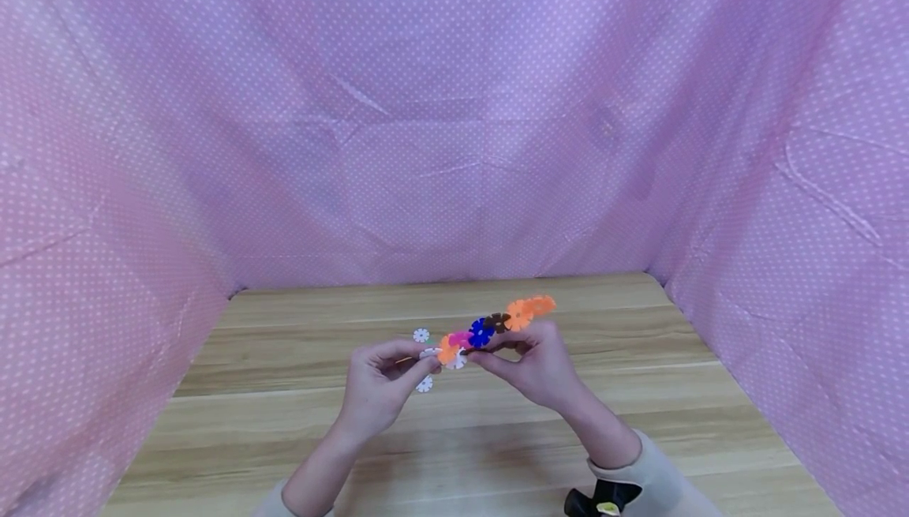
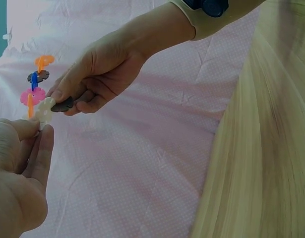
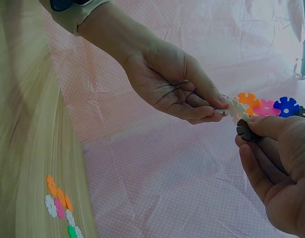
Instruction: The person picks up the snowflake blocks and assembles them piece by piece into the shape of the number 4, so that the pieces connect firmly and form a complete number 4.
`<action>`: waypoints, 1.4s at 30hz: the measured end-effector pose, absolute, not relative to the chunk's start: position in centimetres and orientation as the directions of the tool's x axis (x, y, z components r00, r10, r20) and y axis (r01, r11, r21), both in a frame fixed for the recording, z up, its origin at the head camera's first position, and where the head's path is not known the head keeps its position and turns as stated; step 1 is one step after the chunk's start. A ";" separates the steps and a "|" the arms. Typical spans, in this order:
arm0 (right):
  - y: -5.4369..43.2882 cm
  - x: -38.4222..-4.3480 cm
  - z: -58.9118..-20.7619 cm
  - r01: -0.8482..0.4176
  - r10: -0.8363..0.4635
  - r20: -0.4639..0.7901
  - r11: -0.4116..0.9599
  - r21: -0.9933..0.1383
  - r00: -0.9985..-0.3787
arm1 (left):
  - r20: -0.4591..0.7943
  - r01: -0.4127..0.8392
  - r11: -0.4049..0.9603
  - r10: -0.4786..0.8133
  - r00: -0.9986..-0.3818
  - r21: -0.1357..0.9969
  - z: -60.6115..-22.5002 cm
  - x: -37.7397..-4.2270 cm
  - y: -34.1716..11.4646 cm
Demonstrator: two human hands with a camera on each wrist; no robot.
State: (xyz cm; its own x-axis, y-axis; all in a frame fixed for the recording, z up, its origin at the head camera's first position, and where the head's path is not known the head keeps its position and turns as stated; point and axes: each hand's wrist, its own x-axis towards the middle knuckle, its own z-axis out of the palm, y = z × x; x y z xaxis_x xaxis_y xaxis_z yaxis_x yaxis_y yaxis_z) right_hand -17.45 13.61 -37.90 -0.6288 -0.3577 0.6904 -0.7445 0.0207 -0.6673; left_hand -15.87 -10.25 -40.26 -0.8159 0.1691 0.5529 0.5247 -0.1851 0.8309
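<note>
head view: near six o'clock, your left hand (image 1: 376, 391) pinches one disc chain (image 1: 480, 333). left wrist: at nine, your right hand (image 2: 105, 72) grips one dark disc (image 2: 63, 104), partly hidden. right wrist: near eight lie one pink disc (image 3: 59, 208) and one green disc (image 3: 72, 231), cut off.

Bent over a wood-grain table (image 1: 483, 442), we bring both bare hands together on a colorful chain of flower-shaped discs (image 1: 480, 333). Our left hand (image 1: 379, 391) pinches its lower end, beside an orange disc (image 1: 447, 350) and a white disc (image 1: 456, 360); our right hand (image 1: 543, 367) grips close by, just below the blue, the exact piece hidden by fingers. From there the chain slants up to the right through pink, blue, brown and orange. Two loose-looking white discs (image 1: 424, 384) show beside our left hand, one above its fingers, one below its thumb. Around us hangs a pinkish-purple, white-dotted cloth (image 1: 440, 185); a black device (image 1: 604, 497) sits at our pale right sleeve (image 1: 663, 473).
</note>
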 end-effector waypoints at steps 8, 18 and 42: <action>13.6 -17.5 -37.9 -0.720 -0.365 0.661 0.038 -0.693 -0.656 | 0.575 0.553 -0.159 0.184 -0.797 0.818 -40.2 -16.1 -10.4; 13.5 -17.6 -37.9 -0.702 -0.376 0.635 0.059 -0.710 -0.675 | 0.553 0.548 -0.077 0.171 -0.816 0.833 -40.1 -16.1 -10.4; 10.8 -21.2 -45.5 -0.523 -0.552 0.214 0.493 -0.695 -0.806 | 0.505 0.501 -0.060 0.115 -0.856 0.863 -39.4 -15.7 -11.0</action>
State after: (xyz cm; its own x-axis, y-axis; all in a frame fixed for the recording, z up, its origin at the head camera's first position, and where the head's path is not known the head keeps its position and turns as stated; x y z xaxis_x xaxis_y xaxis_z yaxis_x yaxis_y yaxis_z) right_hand -21.17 10.83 -45.50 -0.8058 -0.5521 0.2140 -0.5227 0.4934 -0.6952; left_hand -15.74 -10.99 -39.40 -0.8555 0.1151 0.5048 0.5012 -0.0604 0.8632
